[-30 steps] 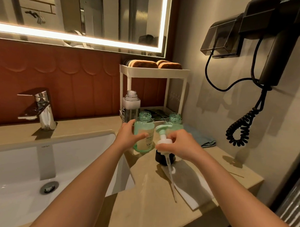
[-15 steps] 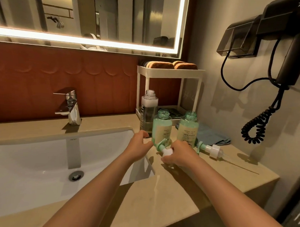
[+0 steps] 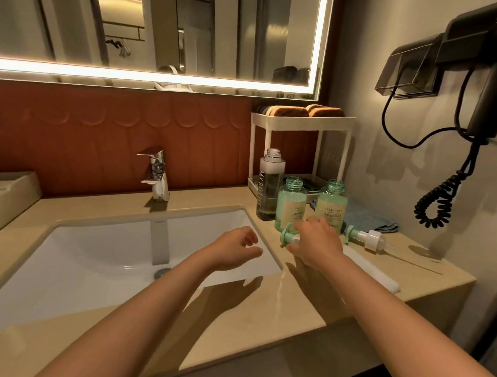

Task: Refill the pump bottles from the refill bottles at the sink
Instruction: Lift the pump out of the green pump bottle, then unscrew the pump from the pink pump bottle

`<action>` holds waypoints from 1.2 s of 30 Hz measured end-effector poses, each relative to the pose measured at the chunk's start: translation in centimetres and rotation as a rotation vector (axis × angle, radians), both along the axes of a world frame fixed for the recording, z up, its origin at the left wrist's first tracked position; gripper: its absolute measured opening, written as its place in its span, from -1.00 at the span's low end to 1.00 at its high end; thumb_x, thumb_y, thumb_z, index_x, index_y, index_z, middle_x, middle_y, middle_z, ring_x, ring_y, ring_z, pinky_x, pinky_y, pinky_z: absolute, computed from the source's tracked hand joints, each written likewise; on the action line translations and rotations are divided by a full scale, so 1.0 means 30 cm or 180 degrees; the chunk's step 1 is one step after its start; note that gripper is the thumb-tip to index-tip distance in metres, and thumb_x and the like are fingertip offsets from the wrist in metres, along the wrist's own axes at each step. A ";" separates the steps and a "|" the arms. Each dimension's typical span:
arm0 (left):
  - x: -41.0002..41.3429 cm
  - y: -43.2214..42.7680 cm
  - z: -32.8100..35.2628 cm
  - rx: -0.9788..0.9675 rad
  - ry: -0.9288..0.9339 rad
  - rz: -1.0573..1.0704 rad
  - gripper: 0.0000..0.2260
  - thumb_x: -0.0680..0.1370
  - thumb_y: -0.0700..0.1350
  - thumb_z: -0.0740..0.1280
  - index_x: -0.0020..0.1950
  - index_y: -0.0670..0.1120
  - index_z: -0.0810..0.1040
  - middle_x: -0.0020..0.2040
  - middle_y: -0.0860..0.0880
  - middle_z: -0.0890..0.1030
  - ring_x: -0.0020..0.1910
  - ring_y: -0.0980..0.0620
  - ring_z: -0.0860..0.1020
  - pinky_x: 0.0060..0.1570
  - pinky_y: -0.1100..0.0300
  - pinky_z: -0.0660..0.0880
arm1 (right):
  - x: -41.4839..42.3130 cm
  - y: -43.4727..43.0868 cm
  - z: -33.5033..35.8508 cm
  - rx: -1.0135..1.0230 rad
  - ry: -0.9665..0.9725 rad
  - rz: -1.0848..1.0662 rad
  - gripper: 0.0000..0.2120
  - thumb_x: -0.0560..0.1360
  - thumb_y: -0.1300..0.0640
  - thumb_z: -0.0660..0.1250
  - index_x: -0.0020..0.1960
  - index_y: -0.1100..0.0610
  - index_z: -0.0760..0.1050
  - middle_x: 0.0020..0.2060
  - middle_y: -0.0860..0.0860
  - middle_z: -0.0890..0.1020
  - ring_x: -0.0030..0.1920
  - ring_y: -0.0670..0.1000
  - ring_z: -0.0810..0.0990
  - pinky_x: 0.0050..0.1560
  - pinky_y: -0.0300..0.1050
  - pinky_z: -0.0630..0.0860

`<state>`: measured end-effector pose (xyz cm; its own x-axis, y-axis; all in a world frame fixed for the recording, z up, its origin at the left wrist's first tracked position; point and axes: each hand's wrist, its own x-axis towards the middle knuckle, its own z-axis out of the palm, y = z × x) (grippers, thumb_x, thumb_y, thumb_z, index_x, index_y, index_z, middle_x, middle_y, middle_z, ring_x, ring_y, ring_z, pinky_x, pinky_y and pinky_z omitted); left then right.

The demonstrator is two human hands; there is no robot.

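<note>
The tall refill bottle [image 3: 270,189] stands upright behind both hands, just beside the open green pump bottles [image 3: 291,208]. The left hand [image 3: 241,247] hangs loose and empty. The right hand [image 3: 316,243] covers a pump top [image 3: 285,237]; I can't tell if it pinches.

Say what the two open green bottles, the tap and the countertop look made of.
Two open green bottles: translucent glossy plastic, probably; liquid shows through. Silver tap: polished chromed metal, mirror reflections. Beige countertop: smooth stone or composite; soft sheen.
</note>
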<state>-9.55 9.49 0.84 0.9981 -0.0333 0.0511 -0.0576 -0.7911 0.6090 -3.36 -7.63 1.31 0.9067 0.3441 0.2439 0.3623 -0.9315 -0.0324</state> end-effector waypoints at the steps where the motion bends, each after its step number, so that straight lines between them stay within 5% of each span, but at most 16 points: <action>1: -0.010 0.003 0.006 0.0015 0.0015 -0.0027 -0.69 0.57 -0.05 0.26 0.27 -0.14 0.40 0.27 -0.11 0.48 0.20 -0.03 0.47 0.20 0.13 0.45 | -0.008 0.004 0.005 0.0019 -0.0041 0.0035 -0.57 0.48 -0.10 0.29 0.28 0.08 0.41 0.19 0.08 0.48 0.21 0.12 0.37 0.12 0.00 0.40; 12: -0.381 0.265 0.075 0.0349 0.0105 0.0067 -0.71 0.56 -0.01 0.27 0.25 -0.06 0.41 0.21 -0.04 0.51 0.10 0.05 0.50 0.10 0.18 0.50 | -0.281 0.283 0.067 0.0393 0.0551 0.1254 -0.68 0.50 -0.01 0.31 0.22 0.06 0.47 0.06 0.01 0.60 -0.04 -0.04 0.54 -0.08 -0.17 0.49; 19: -0.750 0.539 0.048 0.0533 0.0156 0.0663 -0.72 0.56 0.02 0.26 0.25 -0.02 0.41 0.21 0.00 0.51 0.13 0.08 0.50 0.14 0.18 0.48 | -0.477 0.555 0.063 0.0471 0.1050 0.2070 -0.72 0.49 0.01 0.33 0.15 0.10 0.53 0.05 0.03 0.62 -0.02 -0.02 0.59 0.07 -0.05 0.56; 31: -1.203 0.972 0.045 -0.0464 -0.0674 0.2283 -0.79 0.56 -0.07 0.27 0.19 -0.02 0.48 0.11 0.09 0.52 0.12 0.09 0.48 -0.06 0.29 0.43 | -0.757 1.039 0.091 0.0204 0.1319 0.3084 -0.72 0.52 0.02 0.30 0.15 0.15 0.53 0.09 0.04 0.60 0.01 -0.02 0.56 0.01 -0.20 0.51; 36: -1.247 1.102 0.049 -0.0882 -0.1163 0.2808 -0.78 0.55 -0.08 0.29 0.18 -0.03 0.45 0.12 0.05 0.50 0.13 0.06 0.48 0.06 0.13 0.45 | -0.807 1.244 0.106 0.0140 0.1241 0.3269 -0.70 0.52 0.00 0.29 0.14 0.15 0.55 0.10 0.06 0.60 -0.01 -0.03 0.51 -0.02 -0.20 0.45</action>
<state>-46.96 42.54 2.30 0.5812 0.7731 0.2541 0.2621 -0.4734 0.8409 -27.57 29.68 4.49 0.2109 0.9769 0.0335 0.9220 -0.1874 -0.3389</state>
